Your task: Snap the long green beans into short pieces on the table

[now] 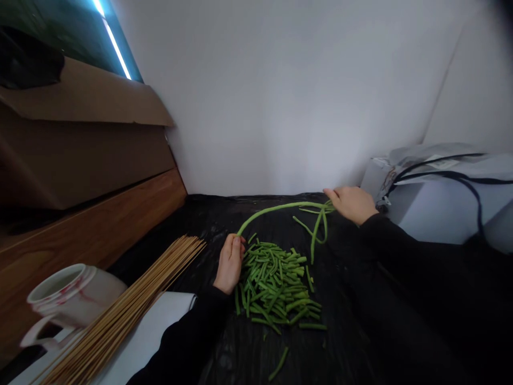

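A long green bean (276,207) arches between my two hands above a black plastic sheet (344,299). My left hand (230,262) pinches its near end, just beside a heap of short cut bean pieces (276,283). At the back right, my right hand (352,204) is closed around the far end of the bean, and a few more long beans (319,230) trail down from it, some looped. How many strands the right fingers hold is hidden. One loose bean piece (278,363) lies apart, in front of the heap.
To the left, a bundle of thin wooden sticks (132,305) rests across a white sheet or board (168,310), beside a pale mug (72,291) with red marks. A cardboard box (84,155) stands behind them. White boxy objects with black cables (444,174) sit at right, against a white wall (280,96).
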Action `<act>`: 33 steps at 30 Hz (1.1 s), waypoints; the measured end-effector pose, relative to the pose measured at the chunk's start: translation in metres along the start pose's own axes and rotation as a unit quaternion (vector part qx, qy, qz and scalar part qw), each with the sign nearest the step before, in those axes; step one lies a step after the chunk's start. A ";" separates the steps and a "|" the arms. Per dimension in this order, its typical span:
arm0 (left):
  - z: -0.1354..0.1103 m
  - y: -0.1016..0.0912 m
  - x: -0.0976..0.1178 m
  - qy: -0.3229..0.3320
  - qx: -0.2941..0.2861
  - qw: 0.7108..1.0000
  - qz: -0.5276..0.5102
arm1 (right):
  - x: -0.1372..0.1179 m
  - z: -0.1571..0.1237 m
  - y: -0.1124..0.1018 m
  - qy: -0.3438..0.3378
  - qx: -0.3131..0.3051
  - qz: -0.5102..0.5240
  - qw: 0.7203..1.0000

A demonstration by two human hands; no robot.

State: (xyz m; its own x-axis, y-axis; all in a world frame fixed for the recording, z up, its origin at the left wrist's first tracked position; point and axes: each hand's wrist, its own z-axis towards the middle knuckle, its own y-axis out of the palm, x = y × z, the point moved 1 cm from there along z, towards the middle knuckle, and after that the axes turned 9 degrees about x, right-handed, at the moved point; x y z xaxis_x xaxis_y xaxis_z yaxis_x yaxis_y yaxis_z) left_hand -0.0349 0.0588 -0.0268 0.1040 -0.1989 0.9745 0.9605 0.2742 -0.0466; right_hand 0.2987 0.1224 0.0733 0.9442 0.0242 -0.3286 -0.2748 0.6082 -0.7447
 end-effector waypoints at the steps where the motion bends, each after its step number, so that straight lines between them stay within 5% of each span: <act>1: 0.000 0.000 0.001 0.011 0.000 1.000 -0.002 | -0.010 -0.009 -0.006 -0.027 0.025 -0.006 0.999; 4: -0.004 0.000 0.003 0.049 -0.001 0.999 0.010 | -0.047 -0.050 -0.017 -0.074 0.044 0.113 0.990; 6: -0.011 0.001 0.007 0.087 -0.008 0.995 0.049 | -0.072 -0.081 -0.011 -0.058 -0.071 0.271 0.958; 10: -0.026 0.003 0.012 0.176 -0.048 0.970 0.162 | -0.102 -0.125 0.013 0.097 -0.263 0.525 0.803; 15: -0.035 0.007 0.016 0.245 -0.158 0.938 0.187 | -0.099 -0.138 0.023 0.199 -0.264 0.676 0.659; 18: -0.033 0.007 0.019 0.195 -0.137 0.964 0.118 | -0.086 -0.137 0.021 0.210 -0.264 0.719 0.608; 22: -0.027 0.005 0.020 0.100 -0.070 0.992 0.025 | -0.067 -0.132 0.022 0.233 -0.250 0.732 0.589; 26: -0.024 0.006 0.019 0.082 -0.068 0.994 0.015 | -0.056 -0.130 0.027 0.241 -0.246 0.730 0.590; 30: -0.026 0.006 0.020 0.106 -0.073 0.991 0.036 | -0.054 -0.131 0.029 0.240 -0.241 0.733 0.589; 33: -0.027 0.003 0.026 0.191 -0.043 0.976 0.097 | -0.056 -0.132 0.029 0.225 -0.242 0.734 0.593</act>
State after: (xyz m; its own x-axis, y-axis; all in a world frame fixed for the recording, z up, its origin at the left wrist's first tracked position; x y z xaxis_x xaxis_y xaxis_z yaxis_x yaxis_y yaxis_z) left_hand -0.0223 0.0287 -0.0080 0.3592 -0.4916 0.7933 0.9295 0.2643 -0.2572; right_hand 0.2143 0.0335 -0.0067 -0.4925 -0.0340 -0.8696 -0.8633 -0.1077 0.4931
